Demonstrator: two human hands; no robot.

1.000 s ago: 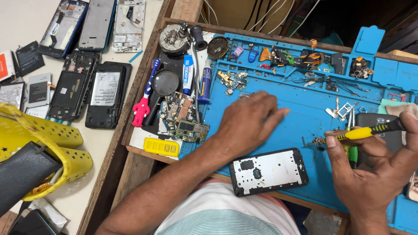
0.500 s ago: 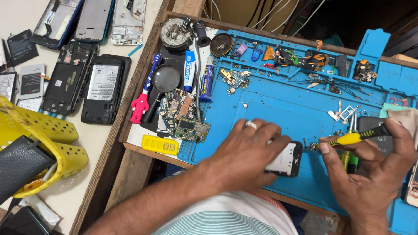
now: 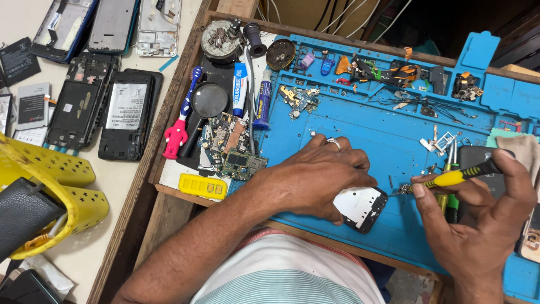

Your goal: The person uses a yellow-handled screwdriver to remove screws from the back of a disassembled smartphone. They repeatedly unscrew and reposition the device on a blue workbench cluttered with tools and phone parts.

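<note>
My left hand (image 3: 315, 177), a ring on one finger, is clamped down over a small black phone (image 3: 361, 206) with a white back that lies on the blue repair mat (image 3: 365, 135); only the phone's right end shows. My right hand (image 3: 484, 217) grips a yellow-handled screwdriver (image 3: 453, 178) like a pen, with its tip pointing left at a small metal part (image 3: 405, 190) just right of the phone.
Circuit boards (image 3: 233, 149), a magnifier (image 3: 208, 101), glue tubes (image 3: 262, 104) and a pink toothbrush (image 3: 179, 121) lie left of the mat. Opened phones (image 3: 104, 112) and a yellow basket (image 3: 53, 188) sit on the white table. Small tools and parts (image 3: 388, 73) fill the mat's far trays.
My left hand came down from the middle of the mat onto the phone and now covers most of it. The phone shifted right, toward the screwdriver tip.
</note>
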